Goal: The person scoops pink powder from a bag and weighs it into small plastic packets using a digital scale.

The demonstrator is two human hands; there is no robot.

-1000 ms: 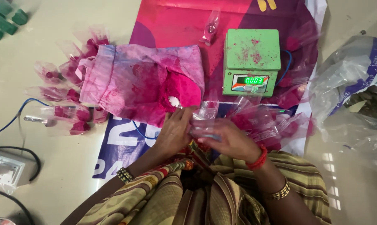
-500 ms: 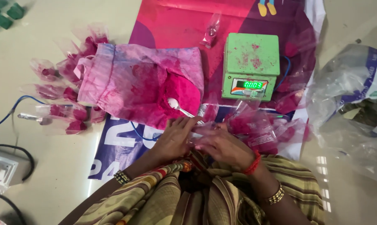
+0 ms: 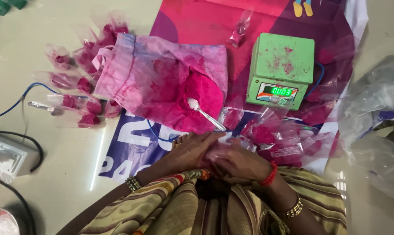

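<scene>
Two hands [image 3: 192, 150] [image 3: 240, 162] on one clear pouch [image 3: 223, 150]; one spoon [image 3: 205, 114], one scale [image 3: 280, 69].

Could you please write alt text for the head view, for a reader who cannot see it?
Left hand and right hand hold a clear pouch together. A spoon rests in pink powder beside a green scale.

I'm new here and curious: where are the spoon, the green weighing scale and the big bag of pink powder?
spoon [image 3: 192, 104], head view, on its bowl.
green weighing scale [image 3: 283, 58], head view, on its top platform.
big bag of pink powder [image 3: 160, 76], head view, on its crumpled side.
</scene>
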